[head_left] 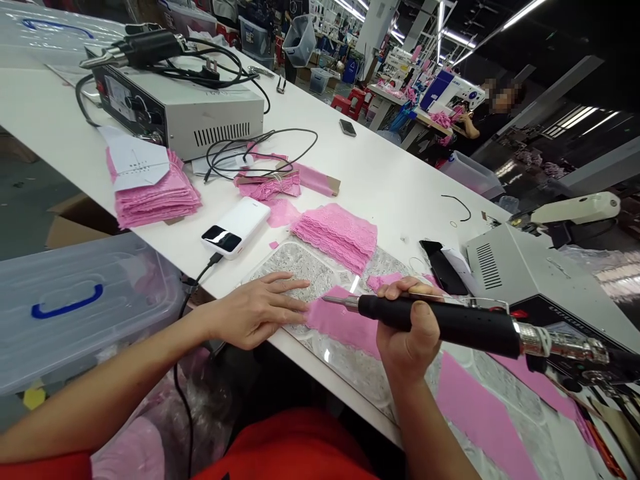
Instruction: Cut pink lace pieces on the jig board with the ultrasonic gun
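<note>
My right hand [407, 330] is wrapped round a black-handled ultrasonic pen tool [445, 323] with a narrow metal tip. The tip points left, over a flat piece of pink fabric [345, 323] on a grey patterned mat [320, 343]. Whether the tip touches the cloth I cannot tell. My left hand [260, 307] lies flat, fingers spread, its fingertips at the fabric's left edge. Just behind the cloth sits a stack of pink lace-edged pieces [337, 233]. A longer pink strip [480, 413] lies to the right of my right forearm.
A grey control box [215, 117] carries another pen tool at the back left; a second box [540, 267] stands right. A white power bank [237, 227], coiled cable [280, 137] and pink stack [155, 193] lie left. A lidded plastic bin [80, 287] is beside the table. Someone sits at a sewing machine [450, 93].
</note>
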`<state>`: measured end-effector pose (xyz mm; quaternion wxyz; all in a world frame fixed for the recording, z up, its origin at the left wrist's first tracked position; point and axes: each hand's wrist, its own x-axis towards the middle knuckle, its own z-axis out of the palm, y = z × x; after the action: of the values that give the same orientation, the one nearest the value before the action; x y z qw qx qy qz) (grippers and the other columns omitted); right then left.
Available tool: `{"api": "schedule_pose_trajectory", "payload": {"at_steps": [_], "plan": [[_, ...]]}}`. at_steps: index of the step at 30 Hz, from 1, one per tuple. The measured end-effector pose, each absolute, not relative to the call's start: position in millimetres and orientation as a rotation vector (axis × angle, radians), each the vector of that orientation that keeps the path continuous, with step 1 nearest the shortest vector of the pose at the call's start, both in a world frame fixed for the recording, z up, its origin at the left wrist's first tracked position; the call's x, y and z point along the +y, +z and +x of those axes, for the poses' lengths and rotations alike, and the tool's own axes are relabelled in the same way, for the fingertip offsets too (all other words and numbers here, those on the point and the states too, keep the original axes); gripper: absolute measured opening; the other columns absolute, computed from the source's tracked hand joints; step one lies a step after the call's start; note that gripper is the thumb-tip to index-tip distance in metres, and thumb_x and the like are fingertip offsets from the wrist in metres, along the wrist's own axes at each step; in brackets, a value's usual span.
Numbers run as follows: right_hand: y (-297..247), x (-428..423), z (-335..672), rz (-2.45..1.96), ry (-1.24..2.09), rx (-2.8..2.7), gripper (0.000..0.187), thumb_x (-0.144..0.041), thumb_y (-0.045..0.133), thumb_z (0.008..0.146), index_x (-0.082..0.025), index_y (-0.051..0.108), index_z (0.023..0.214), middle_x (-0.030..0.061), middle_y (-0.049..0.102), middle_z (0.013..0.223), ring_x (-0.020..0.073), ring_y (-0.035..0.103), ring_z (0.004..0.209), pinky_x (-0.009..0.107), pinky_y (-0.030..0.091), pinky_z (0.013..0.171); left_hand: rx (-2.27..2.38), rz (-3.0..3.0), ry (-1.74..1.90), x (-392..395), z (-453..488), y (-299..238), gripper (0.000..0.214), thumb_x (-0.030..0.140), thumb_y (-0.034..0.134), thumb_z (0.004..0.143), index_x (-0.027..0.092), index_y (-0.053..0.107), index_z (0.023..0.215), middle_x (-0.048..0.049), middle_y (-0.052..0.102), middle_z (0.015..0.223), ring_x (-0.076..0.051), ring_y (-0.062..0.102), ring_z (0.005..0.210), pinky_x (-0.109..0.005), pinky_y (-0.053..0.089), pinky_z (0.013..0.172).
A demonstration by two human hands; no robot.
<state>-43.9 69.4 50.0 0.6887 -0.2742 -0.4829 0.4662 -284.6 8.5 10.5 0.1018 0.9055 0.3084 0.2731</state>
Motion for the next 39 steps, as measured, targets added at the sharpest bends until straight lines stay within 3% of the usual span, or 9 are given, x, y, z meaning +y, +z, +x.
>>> {"api": "schedule_pose_trajectory", "payload": {"at_steps": [34,39], "plan": [[50.6,60.4,-54.9,-0.563,1.113,-1.145,0.015,-0.033,0.064,0.075,-0.023,0.054,0.08,-0.0028,0.053,0.079,0.0107,0.054,0.064,0.032,0.05,0.064,0.885,2.691,0.855,9.4,-289.5,12.8,0.052,0.006,0.045,0.084,0.027,0.055,0.131,-0.0027,0.067,0.126,-0.024,0.039,0.14,-0.045,0.029,0.118],[69.1,73.9,-25.8,-0.63,0.981,-1.01,0.01,-0.029,0.062,0.075,-0.022,0.057,0.081,-0.0025,0.054,0.081,0.0097,0.054,0.066,0.031,0.05,0.069,0.881,2.687,0.843,12.2,-293.1,14.4,0.053,0.007,0.044,0.086,0.028,0.052,0.135,-0.0024,0.066,0.127,-0.025,0.041,0.14,-0.046,0.034,0.115]]}}
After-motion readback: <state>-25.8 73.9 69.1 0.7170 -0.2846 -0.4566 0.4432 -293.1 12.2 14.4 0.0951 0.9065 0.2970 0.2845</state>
